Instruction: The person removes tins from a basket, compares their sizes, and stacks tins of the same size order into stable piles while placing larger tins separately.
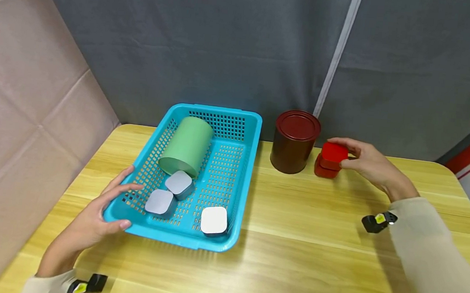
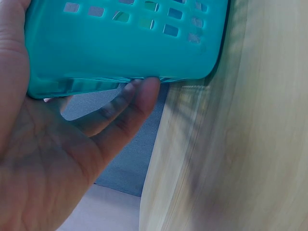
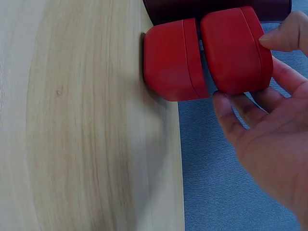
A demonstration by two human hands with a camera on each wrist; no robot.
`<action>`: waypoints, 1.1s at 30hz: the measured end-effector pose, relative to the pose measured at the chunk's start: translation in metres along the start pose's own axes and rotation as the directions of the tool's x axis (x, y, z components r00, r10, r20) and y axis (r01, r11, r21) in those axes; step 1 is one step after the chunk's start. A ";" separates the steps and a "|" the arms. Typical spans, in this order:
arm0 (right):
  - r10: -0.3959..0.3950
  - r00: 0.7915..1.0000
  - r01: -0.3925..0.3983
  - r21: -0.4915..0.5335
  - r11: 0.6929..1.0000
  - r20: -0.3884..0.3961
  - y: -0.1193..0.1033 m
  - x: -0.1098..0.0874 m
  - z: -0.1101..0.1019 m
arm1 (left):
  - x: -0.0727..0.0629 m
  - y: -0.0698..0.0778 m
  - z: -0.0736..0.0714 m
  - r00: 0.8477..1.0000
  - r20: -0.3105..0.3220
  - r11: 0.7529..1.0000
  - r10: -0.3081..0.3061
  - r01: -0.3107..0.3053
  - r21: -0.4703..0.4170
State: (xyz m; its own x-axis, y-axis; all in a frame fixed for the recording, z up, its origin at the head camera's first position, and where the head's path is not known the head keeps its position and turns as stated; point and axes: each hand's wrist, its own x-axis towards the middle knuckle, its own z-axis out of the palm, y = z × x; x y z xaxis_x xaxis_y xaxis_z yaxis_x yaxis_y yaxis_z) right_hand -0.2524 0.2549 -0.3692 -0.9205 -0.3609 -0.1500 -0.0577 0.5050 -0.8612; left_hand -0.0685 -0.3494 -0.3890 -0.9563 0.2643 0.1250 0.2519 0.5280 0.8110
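Note:
My left hand [image 1: 94, 218] holds the near left corner of a blue plastic basket [image 1: 253, 167], its thumb at the near rim and fingers along the left side. Inside the basket lie a green cylindrical canister [image 1: 188, 144] on its side and three small, square, pale-topped boxes, one [image 1: 213, 220] near the front right corner. Over on the right, my right hand [image 1: 371, 166] grips a small red rounded-square box [image 3: 233, 50] between thumb and fingers. Directly below is a similar red box [image 3: 168, 62] on the table; a narrow gap shows between the two in the right wrist view.
A dark red lidded canister [image 1: 292, 145] stands upright between the basket and the red boxes. Behind the wooden table [image 1: 312, 267] hangs a grey curtain [image 1: 210, 45]. A pale padded wall [image 1: 23, 98] borders the left side.

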 end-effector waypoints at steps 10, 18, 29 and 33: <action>0.005 1.000 -0.005 0.007 1.000 -0.010 0.004 0.003 0.000 | 0.000 0.000 0.000 1.000 -0.008 1.000 0.019 -0.019 0.004; 0.021 1.000 -0.021 0.012 1.000 -0.010 0.005 0.003 0.000 | 0.001 -0.004 -0.001 1.000 -0.010 1.000 -0.004 0.005 0.031; 0.017 1.000 -0.016 0.027 1.000 -0.016 0.006 0.001 0.002 | 0.000 -0.006 -0.002 1.000 -0.008 1.000 -0.002 0.002 0.025; 0.004 1.000 -0.004 0.036 0.999 -0.013 0.007 -0.001 0.002 | 0.000 -0.006 -0.002 1.000 -0.006 1.000 -0.005 0.005 0.020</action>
State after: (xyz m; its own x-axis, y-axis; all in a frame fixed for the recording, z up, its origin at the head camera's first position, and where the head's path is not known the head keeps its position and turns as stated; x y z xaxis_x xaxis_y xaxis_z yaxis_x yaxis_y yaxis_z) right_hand -0.2516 0.2572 -0.3764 -0.9256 -0.3486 -0.1475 -0.0401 0.4777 -0.8776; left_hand -0.0704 -0.3536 -0.3927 -0.9584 0.2569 0.1241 0.2499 0.5457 0.7998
